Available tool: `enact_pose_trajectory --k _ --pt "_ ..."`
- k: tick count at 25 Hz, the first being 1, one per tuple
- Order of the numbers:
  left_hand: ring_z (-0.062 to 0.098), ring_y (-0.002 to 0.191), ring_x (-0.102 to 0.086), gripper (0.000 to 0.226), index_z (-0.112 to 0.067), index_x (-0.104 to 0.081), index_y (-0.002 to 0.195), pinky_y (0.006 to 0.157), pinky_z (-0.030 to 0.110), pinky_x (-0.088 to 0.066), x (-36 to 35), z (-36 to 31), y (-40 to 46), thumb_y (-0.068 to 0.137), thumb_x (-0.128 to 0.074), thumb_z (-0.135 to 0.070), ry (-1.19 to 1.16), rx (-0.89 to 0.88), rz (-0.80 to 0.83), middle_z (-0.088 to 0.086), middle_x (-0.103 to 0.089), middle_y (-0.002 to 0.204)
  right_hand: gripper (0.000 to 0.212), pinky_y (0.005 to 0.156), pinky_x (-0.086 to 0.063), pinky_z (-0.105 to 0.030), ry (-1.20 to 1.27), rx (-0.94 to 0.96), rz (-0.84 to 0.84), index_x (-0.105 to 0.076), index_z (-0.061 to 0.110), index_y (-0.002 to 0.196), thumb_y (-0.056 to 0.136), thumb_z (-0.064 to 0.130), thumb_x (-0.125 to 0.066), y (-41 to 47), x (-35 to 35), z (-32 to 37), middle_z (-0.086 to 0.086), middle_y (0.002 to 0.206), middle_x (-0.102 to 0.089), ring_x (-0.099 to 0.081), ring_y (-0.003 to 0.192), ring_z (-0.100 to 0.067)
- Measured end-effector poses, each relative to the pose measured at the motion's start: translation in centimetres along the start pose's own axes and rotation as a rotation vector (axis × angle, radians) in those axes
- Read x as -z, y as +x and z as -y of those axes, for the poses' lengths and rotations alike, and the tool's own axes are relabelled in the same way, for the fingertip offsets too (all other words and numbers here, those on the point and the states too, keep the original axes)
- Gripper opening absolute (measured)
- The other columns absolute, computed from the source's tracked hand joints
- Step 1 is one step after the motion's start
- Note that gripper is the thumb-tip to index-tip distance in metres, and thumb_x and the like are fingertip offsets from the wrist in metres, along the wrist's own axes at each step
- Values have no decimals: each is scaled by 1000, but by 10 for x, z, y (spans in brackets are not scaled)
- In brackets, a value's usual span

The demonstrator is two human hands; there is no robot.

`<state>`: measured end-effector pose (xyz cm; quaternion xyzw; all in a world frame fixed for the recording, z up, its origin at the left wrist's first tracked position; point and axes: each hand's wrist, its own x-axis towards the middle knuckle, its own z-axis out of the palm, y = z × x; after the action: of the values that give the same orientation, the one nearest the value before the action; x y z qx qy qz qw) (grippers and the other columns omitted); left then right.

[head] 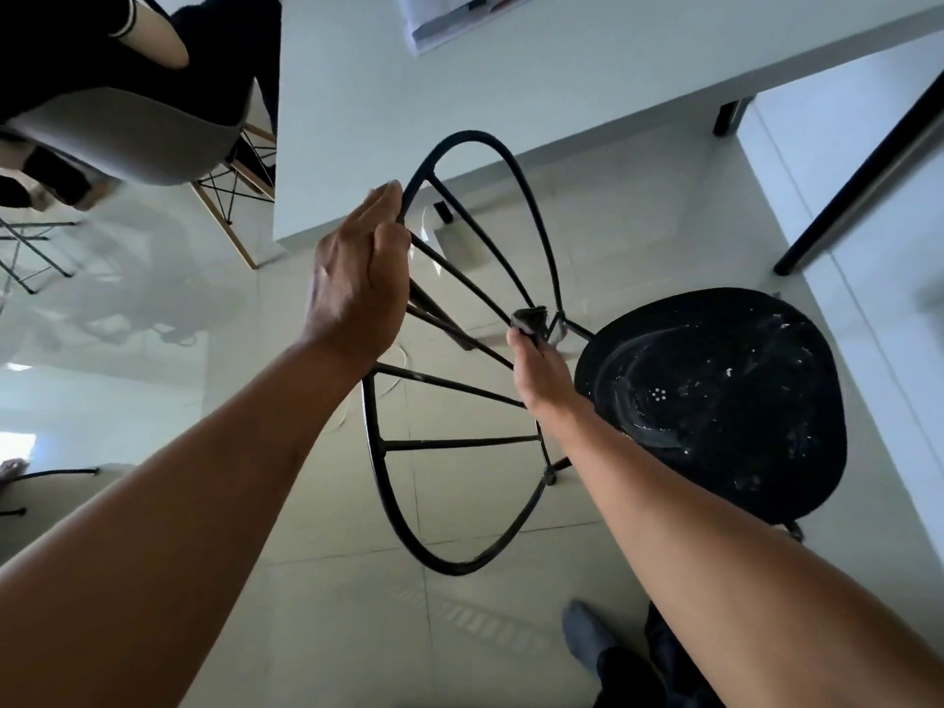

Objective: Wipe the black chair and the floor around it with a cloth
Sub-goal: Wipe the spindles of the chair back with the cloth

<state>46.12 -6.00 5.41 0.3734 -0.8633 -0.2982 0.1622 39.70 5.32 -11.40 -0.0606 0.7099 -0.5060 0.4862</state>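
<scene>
The black chair [715, 396] stands on the pale tiled floor, its round seat streaked with white marks at the right. Its wire backrest loop [531, 206] with thin spokes leans toward me at centre. My left hand [357, 278] holds the upper left of that loop, fingers wrapped round the rim. My right hand [541, 370] grips a small dark cloth [531, 319] and presses it on the spokes where they meet near the seat. Most of the cloth is hidden in my fingers.
A white table [357, 94] with papers stands behind the chair. A seated person on a grey chair [133, 140] is at the upper left. A black table leg [858, 181] slants at the right. My foot [587, 636] is at the bottom.
</scene>
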Motion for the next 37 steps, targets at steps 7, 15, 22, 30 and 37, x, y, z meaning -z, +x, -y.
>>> enact_pose_trajectory --k 7,15,22,30,37 --pt "25 106 -63 35 -22 -66 103 96 36 -50 7 25 -6 94 -33 -34 -146 34 53 11 -70 110 54 125 -23 -44 377 559 248 -48 24 150 98 37 -43 -89 -48 76 2 157 -46 -29 152 -10" --pt "6 141 -43 60 -12 -55 143 118 30 -34 4 10 -21 98 -27 -40 -122 42 44 -5 -45 156 40 120 -30 -43 83 197 122 -55 42 136 98 51 -45 -41 -14 -11 7 147 -53 -41 144 -18" --pt "9 134 -52 61 -26 -68 132 117 45 -36 13 17 -32 84 -36 -47 -378 251 -51 -7 -65 136 64 126 -18 -49 248 620 241 -38 38 154 91 27 -45 -108 -49 57 16 165 -29 -11 156 -3" --pt "-5 146 -29 67 -17 -27 159 124 32 -23 5 18 -55 95 -32 -36 -338 153 72 -5 -27 165 59 120 -33 -43 -72 688 113 -38 44 153 103 13 -44 -94 -23 -1 19 161 -32 -30 147 -1" --pt "13 156 2 77 -13 -1 162 124 30 -4 0 12 -59 95 -34 -31 270 -62 99 5 0 170 25 88 -42 -27 187 106 -77 -70 31 105 101 26 -45 -54 -11 -30 8 93 -66 -57 91 -9"
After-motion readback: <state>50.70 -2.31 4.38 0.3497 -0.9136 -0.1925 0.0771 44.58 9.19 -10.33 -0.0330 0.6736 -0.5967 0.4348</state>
